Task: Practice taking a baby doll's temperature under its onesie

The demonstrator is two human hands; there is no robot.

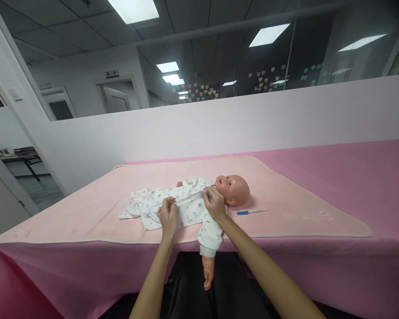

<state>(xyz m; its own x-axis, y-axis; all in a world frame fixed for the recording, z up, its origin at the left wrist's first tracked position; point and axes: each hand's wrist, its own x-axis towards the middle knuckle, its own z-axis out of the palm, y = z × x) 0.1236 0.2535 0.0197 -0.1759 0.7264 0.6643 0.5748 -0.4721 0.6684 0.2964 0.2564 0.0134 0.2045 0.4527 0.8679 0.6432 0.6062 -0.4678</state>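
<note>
A baby doll (235, 189) lies on its back, head to the right, dressed in white printed baby clothes (191, 216). My left hand (168, 216) pinches the front edge of the top near the doll's waist. At the chest, just below the chin, my right hand (214, 203) is closed on the same edge. Between my hands the cloth edge runs taut in a straight line. One doll arm (208, 270) hangs past the table's front edge. A slim stick with a blue end, perhaps a thermometer (251, 212), lies beside the head.
A peach blanket (302, 204) is spread under the doll on a table with a pink cloth (379, 186). Behind stands a white low wall (226, 126) with glass above it. A door (6, 195) is at the left.
</note>
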